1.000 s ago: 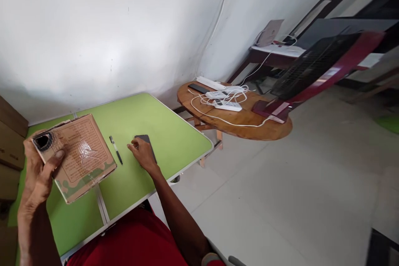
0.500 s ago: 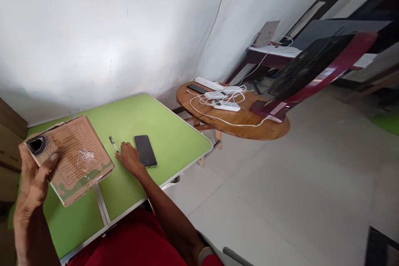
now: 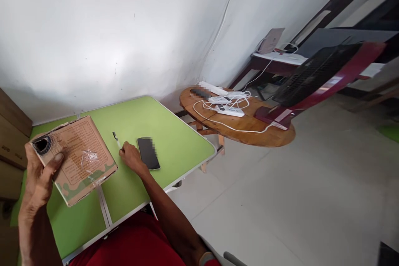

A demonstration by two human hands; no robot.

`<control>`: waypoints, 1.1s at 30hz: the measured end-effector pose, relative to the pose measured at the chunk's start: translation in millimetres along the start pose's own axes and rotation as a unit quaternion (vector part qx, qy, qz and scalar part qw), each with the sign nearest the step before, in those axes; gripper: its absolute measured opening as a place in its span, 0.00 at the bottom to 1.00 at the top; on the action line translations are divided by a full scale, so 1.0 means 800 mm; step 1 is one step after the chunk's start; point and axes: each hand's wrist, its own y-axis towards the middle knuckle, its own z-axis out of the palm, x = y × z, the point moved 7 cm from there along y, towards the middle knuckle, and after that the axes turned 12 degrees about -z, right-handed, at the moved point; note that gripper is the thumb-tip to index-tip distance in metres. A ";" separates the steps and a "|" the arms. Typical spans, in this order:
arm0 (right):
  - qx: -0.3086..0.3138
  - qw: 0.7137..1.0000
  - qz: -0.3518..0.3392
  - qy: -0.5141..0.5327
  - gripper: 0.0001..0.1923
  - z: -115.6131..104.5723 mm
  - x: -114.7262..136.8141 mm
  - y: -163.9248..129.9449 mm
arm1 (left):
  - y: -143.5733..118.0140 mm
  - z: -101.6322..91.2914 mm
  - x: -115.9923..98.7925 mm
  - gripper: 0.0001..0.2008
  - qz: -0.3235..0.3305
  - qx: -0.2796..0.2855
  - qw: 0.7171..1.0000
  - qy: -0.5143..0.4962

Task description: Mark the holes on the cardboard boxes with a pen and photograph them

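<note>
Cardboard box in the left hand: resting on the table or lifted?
Lifted. The left hand grips the cardboard box at one corner, tilted above the green table; whether its lower edge touches the table, cannot tell.

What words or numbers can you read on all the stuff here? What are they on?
No text here can be read.
Cardboard box in the left hand: rows of brown print on its face, too small and blurred to read.
Cardboard stack at the left edge: a small dark mark, unreadable.
Phone beside the right hand: dark screen, partly blurred, no text.
Pen: no visible lettering.
</note>
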 end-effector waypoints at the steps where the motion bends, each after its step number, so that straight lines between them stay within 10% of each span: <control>1: -0.004 1.000 -0.014 0.022 0.06 -0.007 0.003 -0.002 | 0.000 0.000 0.000 0.32 -0.003 -0.002 1.000 0.001; 4: -0.009 0.978 -0.085 0.189 0.19 -0.037 0.024 -0.016 | -0.002 -0.001 0.000 0.32 -0.002 -0.006 1.000 -0.002; 8: 0.000 0.833 -0.189 0.520 0.25 -0.088 0.077 -0.049 | -0.003 -0.002 0.003 0.30 0.000 -0.004 1.000 -0.002; 15: -0.039 0.742 -0.265 0.614 0.23 -0.130 0.143 -0.088 | -0.007 -0.001 0.001 0.31 0.011 0.000 1.000 0.006; 22: -0.097 0.765 -0.288 0.568 0.28 -0.132 0.168 -0.101 | -0.011 -0.001 0.000 0.31 -0.012 0.002 1.000 0.009; 33: -0.020 0.744 -0.304 0.594 0.22 -0.120 0.180 -0.108 | -0.009 -0.001 -0.003 0.31 -0.001 0.001 1.000 0.012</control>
